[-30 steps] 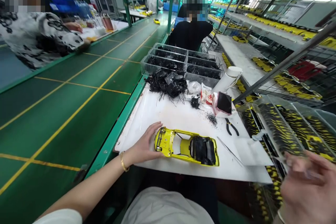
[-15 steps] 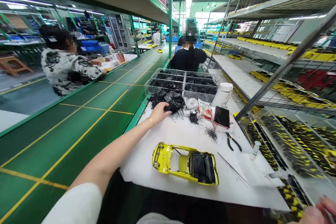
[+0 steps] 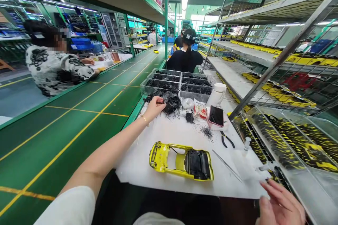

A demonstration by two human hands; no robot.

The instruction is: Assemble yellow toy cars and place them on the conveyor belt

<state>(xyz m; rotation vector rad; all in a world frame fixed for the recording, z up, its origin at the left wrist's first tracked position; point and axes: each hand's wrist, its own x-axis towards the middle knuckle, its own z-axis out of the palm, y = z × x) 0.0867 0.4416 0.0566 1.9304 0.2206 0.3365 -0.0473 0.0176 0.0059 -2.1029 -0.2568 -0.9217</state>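
Observation:
My left hand (image 3: pixel 155 107) reaches to a heap of black plastic parts with thin wires (image 3: pixel 173 103). Its thumb and fingers close on one black part at the heap's near edge; the part's shape is mostly hidden. At lower right is my right hand (image 3: pixel 282 204), thumb and fingers apart, with nothing visible between them. It is close to a syringe (image 3: pixel 268 166) lying on the white work sheet. A yellow toy car body (image 3: pixel 181 161) lies upside down before me, black inside at its right end.
Behind the heap stands a clear divided bin (image 3: pixel 185 93) of black parts. Around the sheet are a white bottle (image 3: pixel 218 93), phone (image 3: pixel 216 116), black-handled pliers (image 3: pixel 227 140), tweezers (image 3: pixel 227 165) and tiny black bits (image 3: pixel 206 132). A green conveyor (image 3: pixel 87 112) runs left; racks (image 3: pixel 253 56) stand right.
My right hand has come in from the lower right corner toward the syringe. My left hand stays at the heap, its fingers shifted slightly. The view has turned a little to the right.

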